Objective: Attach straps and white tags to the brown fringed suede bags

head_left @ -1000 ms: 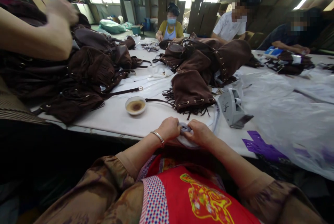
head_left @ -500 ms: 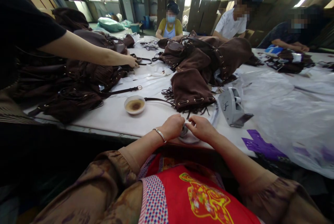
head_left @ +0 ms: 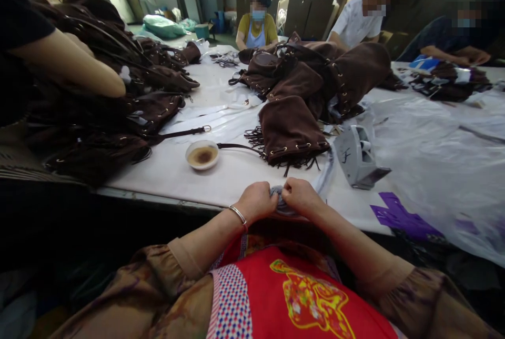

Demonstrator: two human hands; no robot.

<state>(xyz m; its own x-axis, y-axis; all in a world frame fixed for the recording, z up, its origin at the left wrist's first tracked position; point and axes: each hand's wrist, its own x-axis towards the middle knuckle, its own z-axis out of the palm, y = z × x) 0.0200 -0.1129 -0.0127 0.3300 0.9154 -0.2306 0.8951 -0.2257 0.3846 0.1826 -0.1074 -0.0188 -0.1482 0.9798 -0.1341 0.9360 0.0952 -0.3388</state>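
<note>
At the near table edge, my left hand [head_left: 258, 200] is closed, its fingers curled on the left side of a grey, crumpled cloth [head_left: 281, 202]. My right hand [head_left: 302, 198] grips the same cloth from the right, thumb and fingers pinched together. The part of the cloth inside the fingers is hidden. Just beyond my hands lies a dark brown suede bag [head_left: 292, 127] with gold eyelets and fringe. Its strap [head_left: 240, 147] runs left to a white bowl [head_left: 203, 167] with brownish liquid in it.
A grey tape dispenser [head_left: 357, 162] stands to the right, near purple plastic [head_left: 408, 218] and clear plastic sheeting [head_left: 437, 170]. Brown bags [head_left: 158, 78] are heaped at left, where a co-worker's arm [head_left: 79, 60] reaches in. Another bag pile [head_left: 335, 76] lies ahead; several people sit beyond.
Both my hands have closed on the grey cloth, which shows more now. The co-worker's arm at left has drawn back from the table's middle towards the heap. The view has shifted slightly.
</note>
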